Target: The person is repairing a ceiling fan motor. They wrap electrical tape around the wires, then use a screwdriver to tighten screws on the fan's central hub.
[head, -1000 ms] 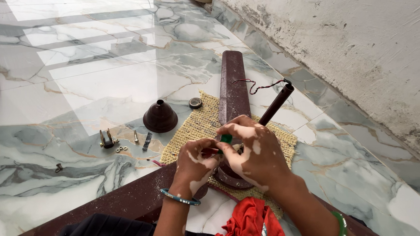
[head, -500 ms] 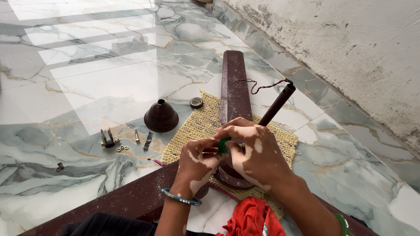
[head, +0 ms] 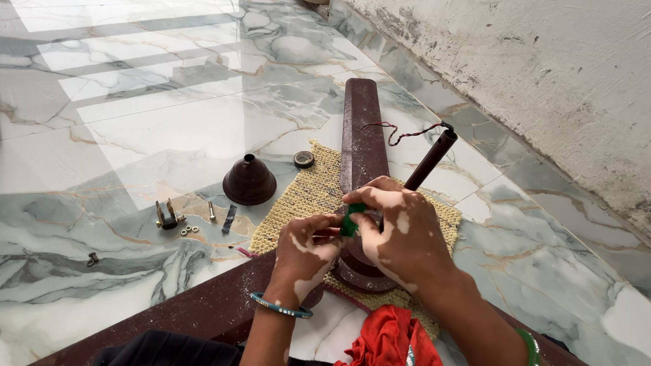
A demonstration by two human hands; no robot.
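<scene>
A dark brown ceiling fan lies on a woven yellow mat (head: 304, 199) on the marble floor. One blade (head: 361, 133) points away from me, another blade (head: 176, 317) runs toward the lower left. My left hand (head: 307, 254) and my right hand (head: 399, 235) meet over the fan's motor hub (head: 356, 274), and both grip a small tool with a green handle (head: 351, 220). The tool's tip is hidden by my fingers. The brown downrod (head: 430, 160) sticks out to the upper right with red wires (head: 397, 132) at its end.
A brown bell-shaped fan canopy (head: 249, 181) stands left of the mat, with a small round part (head: 304, 159) beside it. Loose screws, washers and a metal bracket (head: 167, 215) lie on the floor. A red cloth (head: 382, 347) rests near my lap. A stained wall (head: 542, 68) runs along the right.
Both hands stay over the hub with only slight finger shifts around the green-handled tool. Nothing else has moved.
</scene>
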